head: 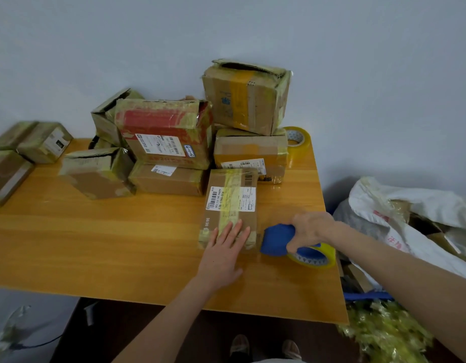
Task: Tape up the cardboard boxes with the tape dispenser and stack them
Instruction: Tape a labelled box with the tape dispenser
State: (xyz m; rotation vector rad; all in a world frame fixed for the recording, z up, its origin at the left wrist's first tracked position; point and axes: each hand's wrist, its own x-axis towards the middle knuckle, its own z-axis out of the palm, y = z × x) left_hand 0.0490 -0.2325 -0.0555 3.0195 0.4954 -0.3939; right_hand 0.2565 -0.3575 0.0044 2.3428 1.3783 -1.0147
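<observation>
A small cardboard box with a white label and a strip of yellowish tape along its top lies on the wooden table. My left hand rests flat on the box's near end, fingers straight. My right hand grips the blue tape dispenser, which sits just right of the box's near corner with its yellow tape roll on the table.
Several taped boxes are piled at the back of the table, one perched high. More boxes stand at the left. A spare tape roll sits at the back right. A white sack and tape scraps lie to the right.
</observation>
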